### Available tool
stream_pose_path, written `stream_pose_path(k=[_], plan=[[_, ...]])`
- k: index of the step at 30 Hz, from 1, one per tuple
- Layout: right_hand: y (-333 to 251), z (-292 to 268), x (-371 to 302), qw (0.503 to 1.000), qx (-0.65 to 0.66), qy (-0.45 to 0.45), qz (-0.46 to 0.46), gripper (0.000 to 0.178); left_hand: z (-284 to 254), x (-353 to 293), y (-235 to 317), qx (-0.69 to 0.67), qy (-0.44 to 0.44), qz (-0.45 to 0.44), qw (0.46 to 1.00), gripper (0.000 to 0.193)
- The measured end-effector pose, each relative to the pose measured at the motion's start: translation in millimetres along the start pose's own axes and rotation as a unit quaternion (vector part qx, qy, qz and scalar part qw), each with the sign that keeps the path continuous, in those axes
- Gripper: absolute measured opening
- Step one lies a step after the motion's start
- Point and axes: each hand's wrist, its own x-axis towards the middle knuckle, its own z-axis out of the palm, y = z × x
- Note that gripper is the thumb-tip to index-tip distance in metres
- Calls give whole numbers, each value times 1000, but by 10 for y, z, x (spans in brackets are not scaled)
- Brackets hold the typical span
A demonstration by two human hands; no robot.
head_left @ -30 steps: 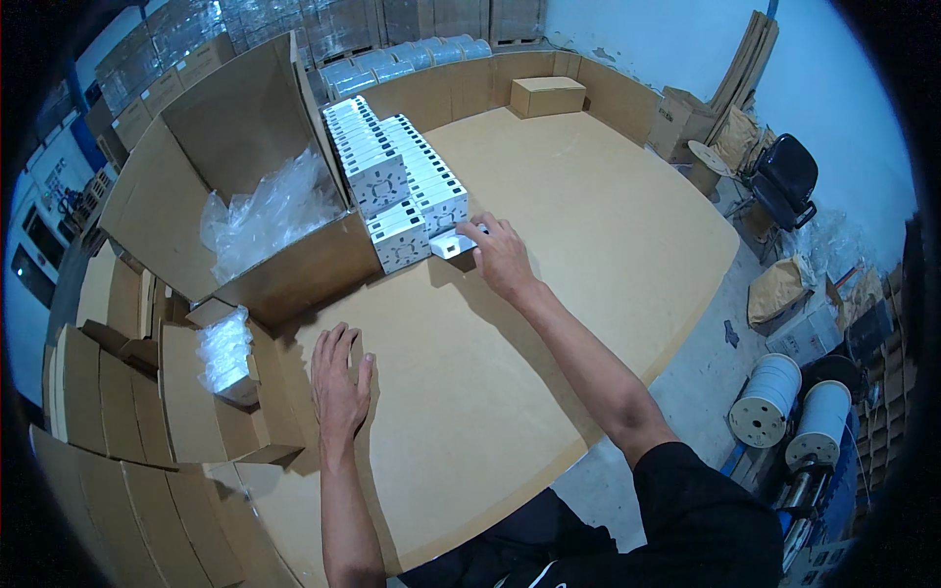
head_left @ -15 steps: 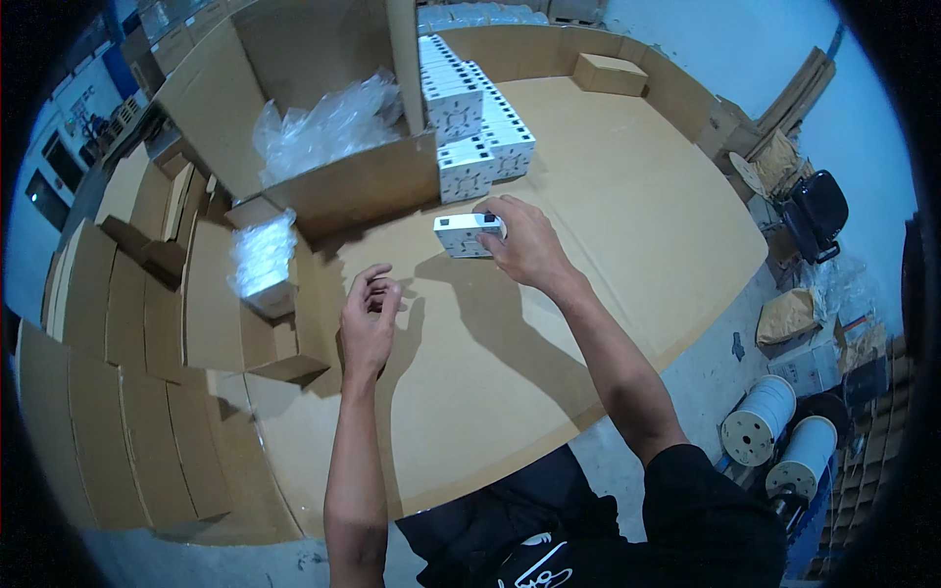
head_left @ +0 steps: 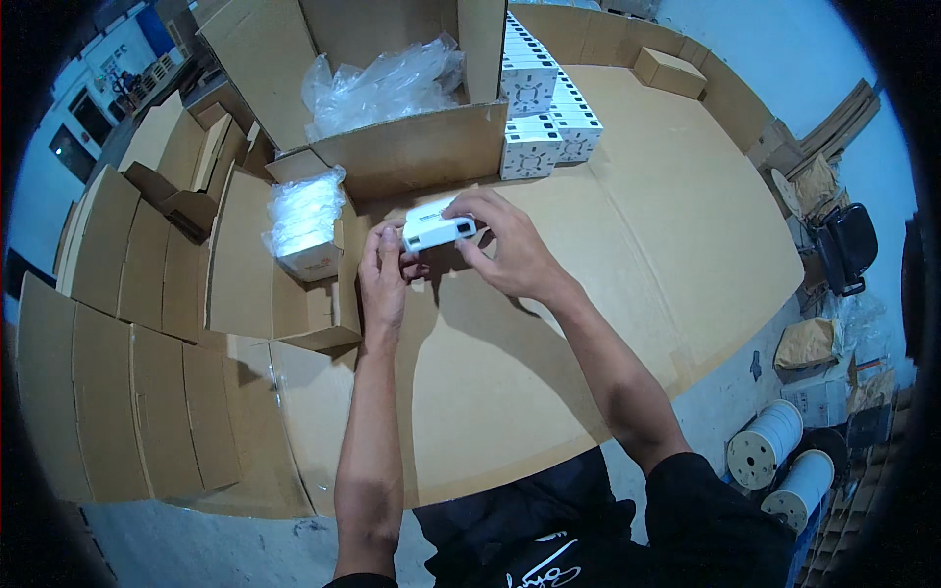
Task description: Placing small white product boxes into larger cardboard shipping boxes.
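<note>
A small white box (head_left: pixel 438 230) with dark square marks is held above the cardboard-covered table, between my two hands. My left hand (head_left: pixel 384 269) grips its left end, thumb in front. My right hand (head_left: pixel 512 245) has its fingers over the top right edge of the same box, thumb lower at the near side. Just left of my left hand, an open cardboard carton (head_left: pixel 294 299) holds a row of items in clear bubble wrap (head_left: pixel 309 220). Behind my hands, stacks of similar white boxes (head_left: pixel 532 147) stand on the table.
A large open carton (head_left: pixel 412 152) with clear plastic bags (head_left: pixel 382 88) stands at the back left. Folded brown cartons (head_left: pixel 108 392) line the left side. A small closed carton (head_left: pixel 671 73) sits at the far right. Cable reels (head_left: pixel 763 443) and a black chair (head_left: pixel 848 240) are off to the right.
My right hand has brought the white box left and tilted it so its top shows. My left hand has moved up and now grips the box too. The view has shifted left.
</note>
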Motion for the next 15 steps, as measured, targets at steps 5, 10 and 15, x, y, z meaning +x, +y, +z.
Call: stream_pose_path(k=[5, 10, 15], plan=[[183, 147, -70, 991, 118, 47, 36, 24, 107, 73, 33, 54, 1, 33, 998, 31], [527, 261, -69, 973, 176, 76, 129, 24, 241, 126, 38, 70, -2, 109, 992, 41], [560, 222, -56, 977, 159, 93, 111, 32, 164, 123, -35, 188, -15, 123, 974, 44]])
